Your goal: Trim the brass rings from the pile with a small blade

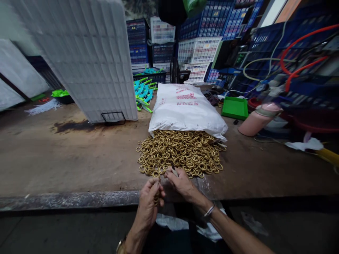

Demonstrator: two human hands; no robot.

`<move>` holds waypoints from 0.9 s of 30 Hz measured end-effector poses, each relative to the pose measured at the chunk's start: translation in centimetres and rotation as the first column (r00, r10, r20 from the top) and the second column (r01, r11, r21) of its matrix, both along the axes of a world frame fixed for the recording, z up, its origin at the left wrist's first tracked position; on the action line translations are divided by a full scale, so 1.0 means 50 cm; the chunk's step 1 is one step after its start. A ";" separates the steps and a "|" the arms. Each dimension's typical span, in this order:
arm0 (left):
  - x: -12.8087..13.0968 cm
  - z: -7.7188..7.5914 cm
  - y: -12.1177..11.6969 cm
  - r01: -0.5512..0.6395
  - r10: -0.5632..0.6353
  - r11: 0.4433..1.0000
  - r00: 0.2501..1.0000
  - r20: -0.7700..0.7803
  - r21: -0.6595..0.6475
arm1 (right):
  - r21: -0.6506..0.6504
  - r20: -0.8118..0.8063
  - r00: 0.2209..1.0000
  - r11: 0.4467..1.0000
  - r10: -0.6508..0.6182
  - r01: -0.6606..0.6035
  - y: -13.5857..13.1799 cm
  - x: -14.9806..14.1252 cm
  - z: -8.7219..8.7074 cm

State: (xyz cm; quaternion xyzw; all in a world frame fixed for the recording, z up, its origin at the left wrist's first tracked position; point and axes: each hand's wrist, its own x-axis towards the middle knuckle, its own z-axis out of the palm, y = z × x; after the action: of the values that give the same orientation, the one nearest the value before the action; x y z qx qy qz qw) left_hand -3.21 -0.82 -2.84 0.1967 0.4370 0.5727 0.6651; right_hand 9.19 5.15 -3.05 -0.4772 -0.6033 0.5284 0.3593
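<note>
A heap of gold-coloured rings [182, 153] spills from the mouth of a white printed sack [188, 109] onto the wooden table. At the table's front edge, my left hand [148, 199] is closed around several gold rings [156, 199], with its thumb and forefinger pinched together. My right hand [181, 181] is at the near edge of the heap, its fingers curled around a small pale tool with a dark tip [174, 171]. The tool's exact kind is unclear, and the fingers hide part of it. Both hands are close together but apart.
A tall white ribbed panel [106, 63] stands on the left in a black wire stand [113, 118]. Right of the sack are a green tray [235, 108] and a pink bottle [259, 119]. Teal and green plastic pieces [144, 92] lie behind; stacked crates [200, 49] rise at the back.
</note>
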 end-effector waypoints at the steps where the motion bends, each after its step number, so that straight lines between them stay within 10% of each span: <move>1: 0.006 0.001 0.002 -0.004 0.004 1.000 1.000 -0.029 0.018 | -0.056 -0.054 0.998 0.998 0.018 -0.022 -0.007 0.001 0.004; 7: 0.029 -0.005 0.006 0.013 -0.011 1.000 0.986 -0.168 0.010 | -0.359 -0.275 0.961 0.923 0.037 -0.138 -0.041 0.000 0.017; 19: 0.018 -0.013 0.003 0.008 0.013 0.999 0.900 -0.436 0.046 | 0.228 0.276 0.961 0.970 0.020 -0.085 -0.040 0.015 0.024; 27: 0.031 0.010 -0.001 0.014 -0.009 1.000 0.955 -0.296 0.016 | 0.042 0.076 0.995 0.997 -0.071 0.068 -0.044 -0.007 0.024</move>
State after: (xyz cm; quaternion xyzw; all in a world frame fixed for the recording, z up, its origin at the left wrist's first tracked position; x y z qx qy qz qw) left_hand -1.64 -0.89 -2.33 0.2889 0.5254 0.5368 0.5936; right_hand 8.85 2.96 -1.83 -0.5107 -0.6102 0.4847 0.3632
